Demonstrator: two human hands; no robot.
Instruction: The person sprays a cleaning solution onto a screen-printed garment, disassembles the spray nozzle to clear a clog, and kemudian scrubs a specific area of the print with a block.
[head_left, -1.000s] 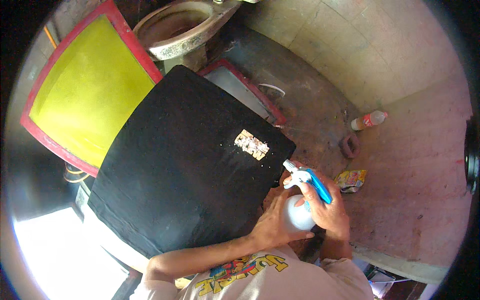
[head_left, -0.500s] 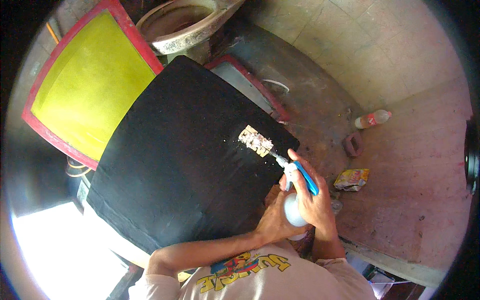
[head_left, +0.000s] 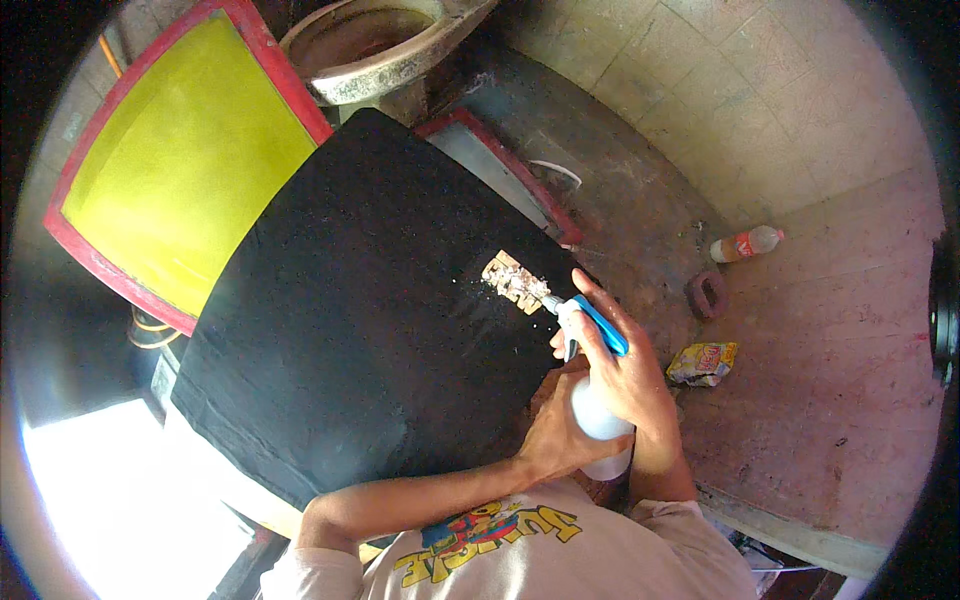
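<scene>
Both of my hands are closed on a spray bottle (head_left: 597, 412) with a whitish body and a blue lever (head_left: 603, 328) on its head. My left hand (head_left: 556, 432) wraps the body from the left side. My right hand (head_left: 632, 378) grips the head from the right, index finger stretched out past the lever. The nozzle points at a pale, flaky orange-and-white print (head_left: 516, 282) and looks very close to its lower right corner; whether it touches, I cannot tell. That print lies on black cloth (head_left: 340, 290) spread over a flat board, with small crumbs around it.
A yellow screen in a red frame (head_left: 190, 160) leans at the far left, beside a stained ceramic bowl (head_left: 370, 90). Behind the board lies another red-edged frame (head_left: 505, 175). To the right are a plastic bottle (head_left: 747, 244), a reddish block (head_left: 708, 295) and a yellow packet (head_left: 703, 363).
The spray bottle has tilted slightly, its head shifting a little left and its base showing more below my hands. Both hands keep their hold.
</scene>
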